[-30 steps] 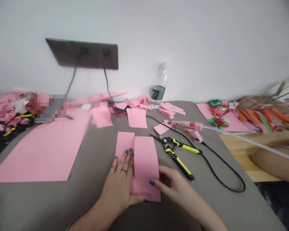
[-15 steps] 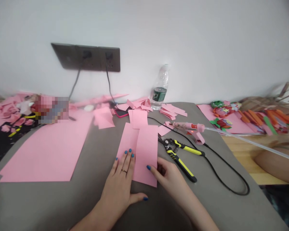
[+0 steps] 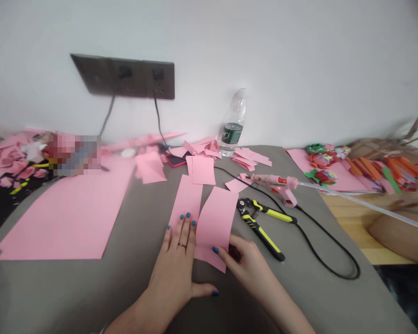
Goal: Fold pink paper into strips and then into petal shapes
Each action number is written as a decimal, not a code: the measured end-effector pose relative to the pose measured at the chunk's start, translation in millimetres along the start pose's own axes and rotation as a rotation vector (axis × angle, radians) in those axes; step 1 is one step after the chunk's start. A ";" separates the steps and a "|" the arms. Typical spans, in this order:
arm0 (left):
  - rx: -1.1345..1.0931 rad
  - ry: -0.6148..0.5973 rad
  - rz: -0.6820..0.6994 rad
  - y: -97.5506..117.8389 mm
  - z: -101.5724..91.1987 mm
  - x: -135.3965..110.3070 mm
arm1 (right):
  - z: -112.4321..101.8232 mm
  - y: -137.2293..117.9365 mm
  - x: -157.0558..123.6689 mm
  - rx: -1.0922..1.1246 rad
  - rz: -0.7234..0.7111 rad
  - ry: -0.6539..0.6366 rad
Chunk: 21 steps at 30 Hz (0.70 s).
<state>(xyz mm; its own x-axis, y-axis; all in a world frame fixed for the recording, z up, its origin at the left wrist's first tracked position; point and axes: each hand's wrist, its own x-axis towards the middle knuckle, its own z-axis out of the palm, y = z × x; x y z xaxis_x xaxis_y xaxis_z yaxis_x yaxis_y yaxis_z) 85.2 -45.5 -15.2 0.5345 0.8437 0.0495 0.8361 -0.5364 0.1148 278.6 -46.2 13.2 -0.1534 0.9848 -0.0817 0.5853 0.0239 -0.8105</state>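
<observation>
Curved pink piece (image 3: 216,215) between the hands, raised and not yet flat.
I see the right hand (image 3: 245,260) pinching its right edge, thumb on top; the left hand (image 3: 176,266) lies palm down, fingers extended, upon a flat pink strip (image 3: 188,195). I cannot tell whether both join. I judge the handling part done: strip laid flat, curved piece unflattened. Ahead of the hands: cut pink pieces (image 3: 204,170). Beyond the right hand: pliers (image 3: 263,237), glue gun (image 3: 282,181), both unheld. Left of the left hand: large pink sheet (image 3: 73,213).
</observation>
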 end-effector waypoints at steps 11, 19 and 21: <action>-0.107 -0.028 0.013 -6.1 -3.3 0.9 | -54.0 -23.1 -21.4 -0.087 -0.194 0.156; -0.959 -0.034 -0.066 -23.4 -52.3 -6.6 | -47.6 -18.6 -17.8 -0.010 -0.318 -0.048; -1.238 -0.020 -0.111 -22.6 -57.2 -5.9 | -43.9 -20.4 -15.1 0.020 -0.316 -0.082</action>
<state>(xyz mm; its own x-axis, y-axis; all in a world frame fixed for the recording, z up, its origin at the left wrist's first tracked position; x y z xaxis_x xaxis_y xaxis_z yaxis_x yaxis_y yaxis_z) 56.1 -37.2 38.7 0.4789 0.8772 -0.0340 0.2037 -0.0734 0.9763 303.9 -54.0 56.4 -0.3887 0.9122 0.1296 0.4831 0.3216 -0.8144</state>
